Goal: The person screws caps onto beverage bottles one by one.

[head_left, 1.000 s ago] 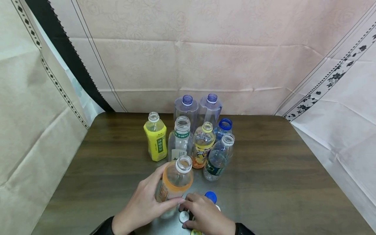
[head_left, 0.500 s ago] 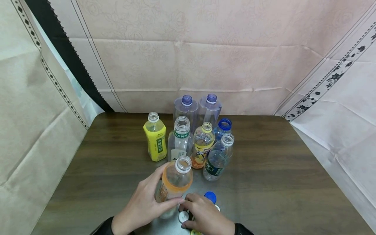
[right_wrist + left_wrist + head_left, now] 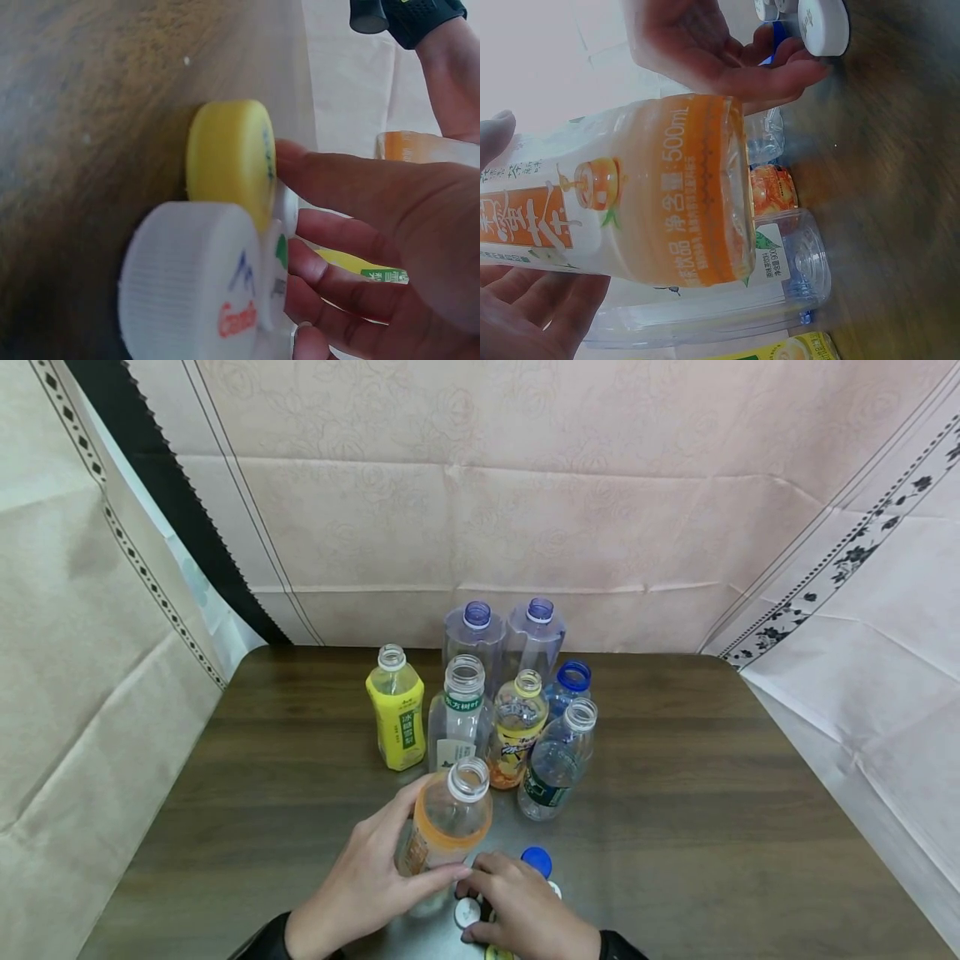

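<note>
My left hand (image 3: 367, 870) grips a clear, capless plastic bottle (image 3: 455, 820) with an orange label. In the left wrist view the bottle (image 3: 686, 191) tilts, its base clear of the wooden table. Beside it, my right hand (image 3: 519, 903) reaches low over a group of loose bottle caps, fingers loosely bent. The right wrist view shows its thumb (image 3: 330, 176) at the edge of a yellow cap (image 3: 225, 154), near a ribbed white cap (image 3: 184, 281) with red and blue print. A pale cap (image 3: 467, 912) and a blue cap (image 3: 537, 861) show around this hand; it hides others.
Several capless bottles stand close behind: a yellow one (image 3: 400, 722), a clear one with a green neck band (image 3: 459, 718), one with orange liquid (image 3: 517, 731), one with a dark green label (image 3: 555, 768). Two purplish bottles stand farthest back. Patterned cloth (image 3: 480, 527) surrounds the table (image 3: 712, 818).
</note>
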The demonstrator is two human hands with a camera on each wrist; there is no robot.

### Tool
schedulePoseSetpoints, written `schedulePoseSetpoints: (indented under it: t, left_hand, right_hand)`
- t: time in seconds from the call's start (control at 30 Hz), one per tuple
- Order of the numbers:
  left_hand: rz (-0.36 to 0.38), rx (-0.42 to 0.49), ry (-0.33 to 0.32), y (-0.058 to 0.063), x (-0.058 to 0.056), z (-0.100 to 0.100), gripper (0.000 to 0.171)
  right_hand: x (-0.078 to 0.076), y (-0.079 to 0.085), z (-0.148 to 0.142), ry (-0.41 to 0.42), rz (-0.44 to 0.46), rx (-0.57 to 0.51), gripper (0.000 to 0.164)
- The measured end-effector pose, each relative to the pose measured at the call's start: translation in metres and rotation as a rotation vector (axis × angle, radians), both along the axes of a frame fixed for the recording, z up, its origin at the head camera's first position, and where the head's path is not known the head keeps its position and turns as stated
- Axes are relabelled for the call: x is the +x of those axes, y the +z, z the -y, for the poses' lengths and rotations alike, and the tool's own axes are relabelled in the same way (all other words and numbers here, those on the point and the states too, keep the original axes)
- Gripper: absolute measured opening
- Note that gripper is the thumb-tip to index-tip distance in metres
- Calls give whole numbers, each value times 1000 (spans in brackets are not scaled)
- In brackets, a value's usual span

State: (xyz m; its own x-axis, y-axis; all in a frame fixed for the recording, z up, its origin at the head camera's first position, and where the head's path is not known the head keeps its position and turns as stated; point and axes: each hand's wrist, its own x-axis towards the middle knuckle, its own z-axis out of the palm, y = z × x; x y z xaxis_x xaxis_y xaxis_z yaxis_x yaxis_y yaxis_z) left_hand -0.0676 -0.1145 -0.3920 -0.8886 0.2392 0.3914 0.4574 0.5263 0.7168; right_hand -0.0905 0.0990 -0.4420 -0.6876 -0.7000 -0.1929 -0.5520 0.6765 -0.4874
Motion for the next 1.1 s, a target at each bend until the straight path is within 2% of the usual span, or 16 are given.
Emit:
schedulePoseSetpoints:
  t: [0.27, 0.5, 0.67, 0.87, 1.1]
  left_hand:
    - [-52, -11, 5, 0, 0, 1, 90]
    - [-10, -11, 16, 1, 1, 3, 89]
    - [-28, -7, 12, 0, 2, 2, 88]
    - [-41, -2, 4, 0, 3, 2, 87]
    - [-43, -6, 5, -1, 2, 3, 88]
  right_hand:
    - [1, 10, -12, -44, -60, -84, 25]
    - [3, 27, -38, -132, -85, -90, 27]
    - [7, 34, -58, -215, -107, -102, 29]
    - [12, 38, -76, -280, -159, -108, 26]
    - [13, 36, -89, -300, -178, -125, 27]
